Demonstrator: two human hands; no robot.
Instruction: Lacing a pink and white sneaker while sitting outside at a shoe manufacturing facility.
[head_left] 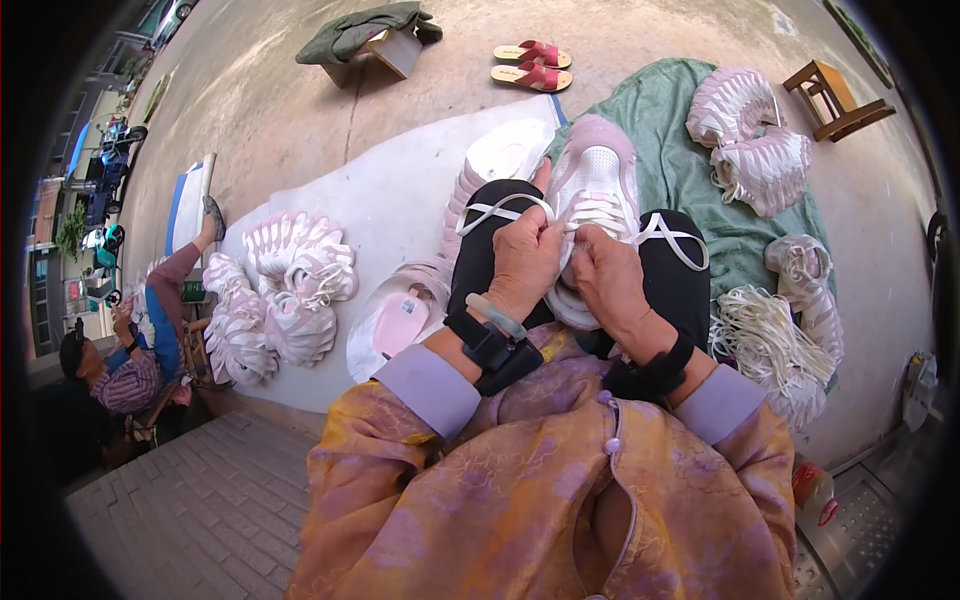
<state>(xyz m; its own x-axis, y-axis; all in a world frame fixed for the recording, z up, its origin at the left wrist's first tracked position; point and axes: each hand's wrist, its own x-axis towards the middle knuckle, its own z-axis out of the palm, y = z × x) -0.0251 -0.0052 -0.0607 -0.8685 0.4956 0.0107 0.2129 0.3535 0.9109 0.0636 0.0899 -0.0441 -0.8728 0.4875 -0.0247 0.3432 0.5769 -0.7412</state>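
A white and pale pink sneaker [592,165] rests across my lap, its toe pointing away from me. White shoelace [598,208] crosses its front, and loose loops hang over both of my dark-covered knees. My left hand [525,258] is closed at the shoe's left eyelets, pinching the lace, with one finger stretched along the shoe's side. On the other side of the opening, my right hand [610,278] has its fingertips closed on the lace near the tongue. Both hands partly hide the shoe's collar and heel.
Stacked sneakers [290,290] stand at left on a white sheet [390,190]; more sneakers [750,135] lie on green cloth [655,100]. A heap of white laces [765,335] is at my right. Beyond are red slippers [533,66] and a wooden stool [838,100]. A person [130,370] sits at far left.
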